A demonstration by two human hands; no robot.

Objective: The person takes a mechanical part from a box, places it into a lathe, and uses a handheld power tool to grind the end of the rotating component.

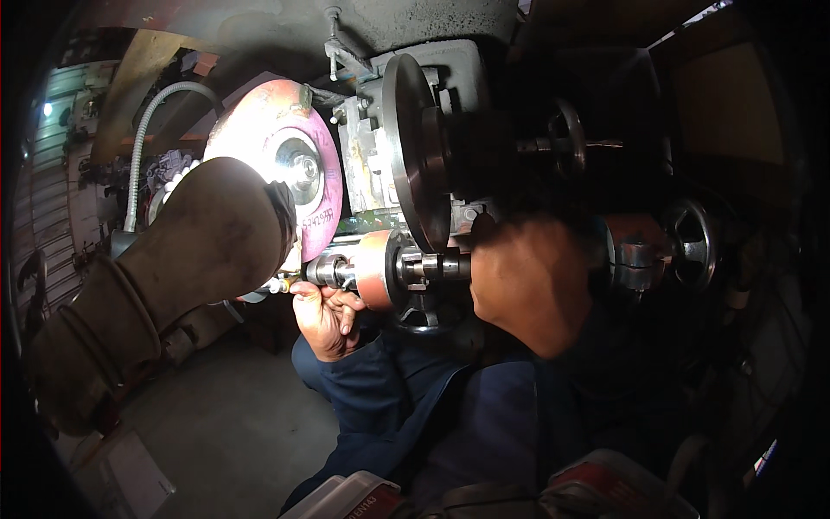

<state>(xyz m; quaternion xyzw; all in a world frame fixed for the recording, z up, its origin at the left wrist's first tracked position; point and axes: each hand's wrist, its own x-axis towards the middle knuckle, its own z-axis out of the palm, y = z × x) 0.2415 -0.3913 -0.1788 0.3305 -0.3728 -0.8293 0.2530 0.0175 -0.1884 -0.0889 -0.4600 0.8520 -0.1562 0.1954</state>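
Note:
My left hand (327,320) is by the left end of a metal spindle (331,271). Its fingers are curled in, thumb and index raised close to a small brass-coloured fitting (281,285); what they grip is too small to tell. Right of the middle, my right hand (529,285) is bent into a fist shape at the shaft (451,263), its back toward me. It hides its own fingertips and whatever they hold. Between the hands, the spindle passes through an orange-painted housing (375,270). Just above my left hand stands a pink grinding wheel (323,203), brightly lit.
A dark lamp head (199,225) reaches in from the left, in front of the wheel. Above the shaft stands a large steel disc (406,156). Handwheels (694,245) and an orange-painted block (635,242) are at right. A flexible conduit (137,164) curves behind the lamp.

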